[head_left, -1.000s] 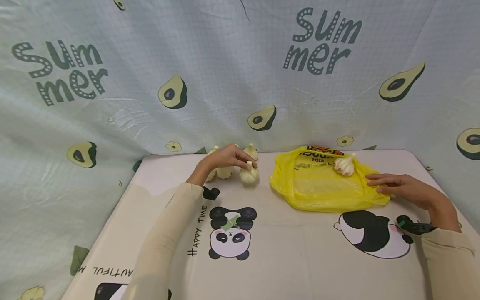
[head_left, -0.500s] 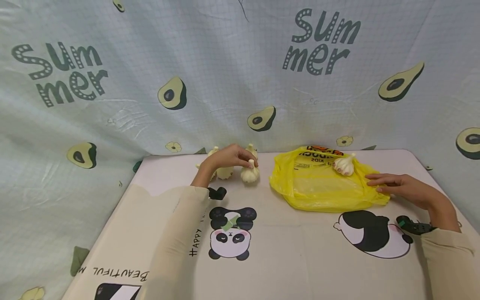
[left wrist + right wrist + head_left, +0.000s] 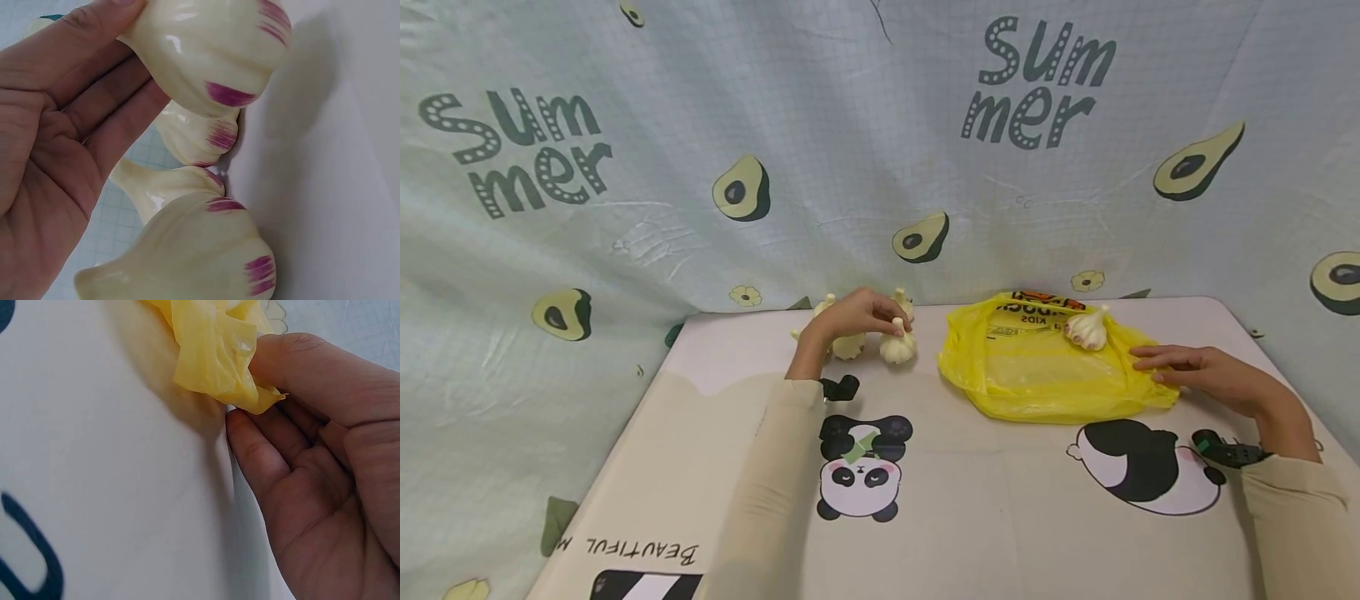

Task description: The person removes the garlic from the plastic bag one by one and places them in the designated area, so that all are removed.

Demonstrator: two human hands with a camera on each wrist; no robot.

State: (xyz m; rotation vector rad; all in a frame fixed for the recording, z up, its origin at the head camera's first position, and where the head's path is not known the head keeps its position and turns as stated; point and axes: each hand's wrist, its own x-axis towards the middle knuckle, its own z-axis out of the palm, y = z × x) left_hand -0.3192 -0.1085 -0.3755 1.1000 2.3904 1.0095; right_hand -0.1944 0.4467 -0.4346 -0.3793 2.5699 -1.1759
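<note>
In the head view my left hand pinches a pale garlic bulb by its stem, left of the yellow plastic bag. Up close in the left wrist view, this held garlic bulb is glossy with purple streaks. More garlic bulbs stand beside and behind it, partly hidden by the hand in the head view. My right hand is at the bag's right end; the right wrist view shows the bag's crumpled edge between thumb and fingers. Another garlic bulb lies on the bag's back right part.
A light cloth with panda prints covers the table. Behind the table's back edge hangs a curtain printed with avocados and lettering. Dark wrist cameras sit on both wrists.
My left forearm and wrist have swung a little to the right, while the fingers stay on the same garlic bulb's stem. The right hand and the bag hold still.
</note>
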